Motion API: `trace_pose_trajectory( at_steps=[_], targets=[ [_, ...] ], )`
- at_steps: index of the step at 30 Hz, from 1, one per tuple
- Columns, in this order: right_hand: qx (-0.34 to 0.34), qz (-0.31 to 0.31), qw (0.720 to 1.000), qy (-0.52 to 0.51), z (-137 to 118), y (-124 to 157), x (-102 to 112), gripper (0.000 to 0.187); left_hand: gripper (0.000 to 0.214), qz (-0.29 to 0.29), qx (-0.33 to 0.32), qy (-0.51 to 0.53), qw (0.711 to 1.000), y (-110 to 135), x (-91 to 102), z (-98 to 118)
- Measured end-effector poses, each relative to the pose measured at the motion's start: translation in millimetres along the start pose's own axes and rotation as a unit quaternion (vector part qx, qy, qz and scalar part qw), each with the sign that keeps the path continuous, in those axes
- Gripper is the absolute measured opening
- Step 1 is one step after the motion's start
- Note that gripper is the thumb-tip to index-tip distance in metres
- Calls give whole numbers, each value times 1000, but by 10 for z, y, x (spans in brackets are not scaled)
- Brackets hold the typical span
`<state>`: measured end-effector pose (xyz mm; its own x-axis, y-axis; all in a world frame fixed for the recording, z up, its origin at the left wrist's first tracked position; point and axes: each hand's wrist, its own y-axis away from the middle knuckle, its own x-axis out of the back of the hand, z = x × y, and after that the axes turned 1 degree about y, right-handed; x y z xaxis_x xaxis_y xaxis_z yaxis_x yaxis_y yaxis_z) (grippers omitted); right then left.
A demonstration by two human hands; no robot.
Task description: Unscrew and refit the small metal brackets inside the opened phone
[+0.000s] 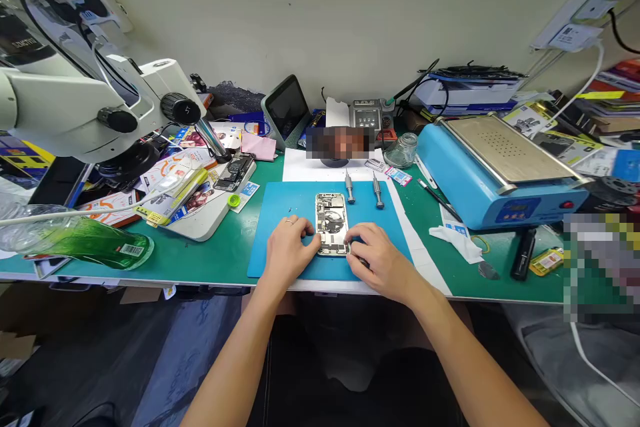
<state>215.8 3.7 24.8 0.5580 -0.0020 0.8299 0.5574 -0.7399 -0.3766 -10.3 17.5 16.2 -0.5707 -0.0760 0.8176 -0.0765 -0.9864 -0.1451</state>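
Note:
An opened phone [331,221] with its inner parts bare lies upright on the blue mat [270,213]. My left hand [290,248] is closed at the phone's lower left edge, its thumb against the frame and its fingers curled. At the lower right edge, my right hand [380,259] has its fingers bent in a pinch. Something small and dark shows beneath those fingers, too hidden to name. Beyond the phone, a grey screwdriver [349,187] and a second screwdriver [377,191] stand or lie at the mat's far side.
A microscope [150,93] reaches in from the left above a bottle of green liquid [105,243]. On the right sits a blue heating-plate machine [470,180]. A glass jar [401,150] and a soldering station [367,117] are at the back. A black pen-like tool [523,255] lies front right.

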Motion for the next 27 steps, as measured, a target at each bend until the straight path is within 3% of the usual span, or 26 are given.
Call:
trace_pose_trajectory(
  at_steps=[5, 9, 13, 19, 27],
  targets=[
    [3, -12, 999, 52, 105, 238, 218, 9, 12, 0, -1, 6, 1000, 2, -7, -9],
    [-34, -11, 997, 68, 111, 400, 328, 11, 21, 1, -5, 6, 1000, 3, -19, -18],
    [-16, -49, 997, 58, 106, 462, 359, 17, 22, 1, -9, 9, 1000, 2, -26, -22],
    [-21, -31, 997, 73, 178, 316, 345, 22, 23, 3, -14, 9, 1000, 3, -23, -16],
    [-52, 16, 991, 124, 379, 6, 163, 19, 27, 0, -20, 3, 1000, 1, -26, -16]
  ],
)
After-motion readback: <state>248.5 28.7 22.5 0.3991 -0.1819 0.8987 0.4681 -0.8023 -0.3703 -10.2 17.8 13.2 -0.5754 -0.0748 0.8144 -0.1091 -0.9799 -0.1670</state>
